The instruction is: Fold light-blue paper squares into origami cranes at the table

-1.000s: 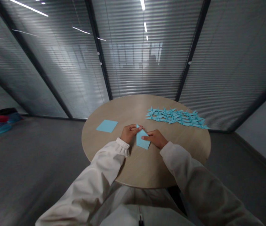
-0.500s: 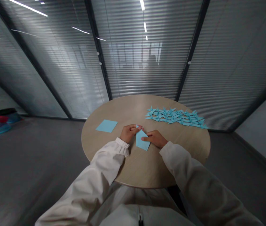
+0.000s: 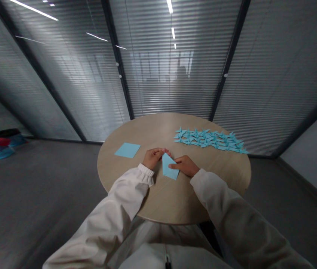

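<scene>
Open over the table at frame centre beyond the left hand, obstructed at centre right by paper birds

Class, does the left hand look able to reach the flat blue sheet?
Probably yes: only tabletop shows between the left hand and the sheet, though its fingers are at the folded paper.

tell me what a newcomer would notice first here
Probably the rows of bright blue folded figures at the far right of the round table. Next, the folded blue paper in the left hand and right hand, near the middle; a flat blue sheet lies to the left.
</scene>
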The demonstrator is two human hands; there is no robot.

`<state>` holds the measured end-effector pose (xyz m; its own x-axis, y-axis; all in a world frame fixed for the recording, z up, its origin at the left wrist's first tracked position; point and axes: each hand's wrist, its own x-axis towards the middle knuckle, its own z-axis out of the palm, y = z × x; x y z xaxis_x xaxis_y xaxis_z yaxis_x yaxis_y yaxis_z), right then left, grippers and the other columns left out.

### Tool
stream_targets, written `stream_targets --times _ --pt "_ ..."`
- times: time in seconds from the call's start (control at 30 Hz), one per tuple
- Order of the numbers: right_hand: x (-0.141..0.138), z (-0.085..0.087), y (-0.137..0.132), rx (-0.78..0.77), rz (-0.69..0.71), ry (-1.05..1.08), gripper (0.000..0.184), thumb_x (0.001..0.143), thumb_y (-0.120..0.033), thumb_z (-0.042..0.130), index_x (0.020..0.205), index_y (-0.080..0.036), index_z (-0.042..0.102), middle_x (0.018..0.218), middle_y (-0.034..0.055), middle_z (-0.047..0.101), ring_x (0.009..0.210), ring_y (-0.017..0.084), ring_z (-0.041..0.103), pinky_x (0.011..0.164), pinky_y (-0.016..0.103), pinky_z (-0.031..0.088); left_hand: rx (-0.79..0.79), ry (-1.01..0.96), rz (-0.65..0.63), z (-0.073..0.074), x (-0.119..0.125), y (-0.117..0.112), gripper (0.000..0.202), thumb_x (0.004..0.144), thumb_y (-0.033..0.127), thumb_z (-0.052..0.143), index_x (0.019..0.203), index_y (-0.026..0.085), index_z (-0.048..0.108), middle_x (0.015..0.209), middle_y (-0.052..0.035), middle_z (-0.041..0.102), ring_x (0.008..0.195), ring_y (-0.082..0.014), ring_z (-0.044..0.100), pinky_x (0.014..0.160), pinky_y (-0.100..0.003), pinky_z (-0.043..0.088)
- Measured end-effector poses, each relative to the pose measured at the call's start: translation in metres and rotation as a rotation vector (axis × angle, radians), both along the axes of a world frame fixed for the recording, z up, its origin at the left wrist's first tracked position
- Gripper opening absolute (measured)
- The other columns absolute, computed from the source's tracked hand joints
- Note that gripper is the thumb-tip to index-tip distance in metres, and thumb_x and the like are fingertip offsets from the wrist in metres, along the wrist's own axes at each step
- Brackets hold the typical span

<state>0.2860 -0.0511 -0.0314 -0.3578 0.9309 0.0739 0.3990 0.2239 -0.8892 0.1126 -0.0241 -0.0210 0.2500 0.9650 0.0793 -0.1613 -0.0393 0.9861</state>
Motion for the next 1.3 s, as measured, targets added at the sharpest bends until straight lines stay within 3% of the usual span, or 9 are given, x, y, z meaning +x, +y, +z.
stream_targets --times 0.3,0.53,0.67,1.07,1.3 --pt "0.002 -0.004 0.004 0.071 -0.007 -0.059 0.039 0.064 -0.047 0.061 0.053 -0.010 0.061 0.047 -0.0041 0.036 0.049 0.008 0.035 0.046 0.020 0.025 0.064 0.010 0.012 0.002 0.000 -0.004 0.053 0.058 0.053 0.070 0.087 0.008 0.066 0.075 -0.0113 0.069 0.068 -0.0205 0.065 0.064 -0.030 0.048" --pt "0.002 -0.002 0.003 0.043 -0.023 -0.019 0.040 0.064 -0.048 0.061 0.054 -0.009 0.061 0.048 -0.0043 0.037 0.049 0.007 0.035 0.047 0.020 0.026 0.102 0.187 0.040 0.006 0.000 -0.004 0.040 0.054 0.047 0.074 0.064 0.009 0.067 0.053 -0.0012 0.059 0.047 -0.0077 0.048 0.047 -0.020 0.034" --pt "0.002 -0.003 0.003 0.038 -0.017 -0.024 0.039 0.064 -0.047 0.062 0.056 -0.009 0.063 0.048 -0.0043 0.038 0.049 0.008 0.036 0.048 0.020 0.028 0.131 0.185 0.032 0.008 0.001 -0.007 0.038 0.055 0.046 0.073 0.064 0.009 0.068 0.051 0.0002 0.058 0.045 -0.0058 0.043 0.045 -0.019 0.031" --pt "0.002 -0.001 0.002 0.023 0.002 0.018 0.039 0.063 -0.047 0.063 0.060 -0.008 0.067 0.048 -0.0042 0.041 0.050 0.008 0.039 0.050 0.021 0.031 0.094 0.121 -0.004 0.009 0.002 -0.010 0.037 0.053 0.044 0.075 0.065 0.010 0.067 0.062 -0.0045 0.066 0.052 -0.0105 0.053 0.049 -0.021 0.038" --pt "0.001 0.000 0.001 -0.007 0.004 0.011 0.039 0.062 -0.047 0.063 0.056 -0.008 0.064 0.046 -0.0045 0.040 0.048 0.008 0.037 0.048 0.021 0.027 0.056 0.121 -0.022 0.006 0.002 -0.007 0.038 0.045 0.039 0.080 0.062 0.010 0.063 0.052 0.0013 0.059 0.046 -0.0070 0.048 0.047 -0.019 0.037"
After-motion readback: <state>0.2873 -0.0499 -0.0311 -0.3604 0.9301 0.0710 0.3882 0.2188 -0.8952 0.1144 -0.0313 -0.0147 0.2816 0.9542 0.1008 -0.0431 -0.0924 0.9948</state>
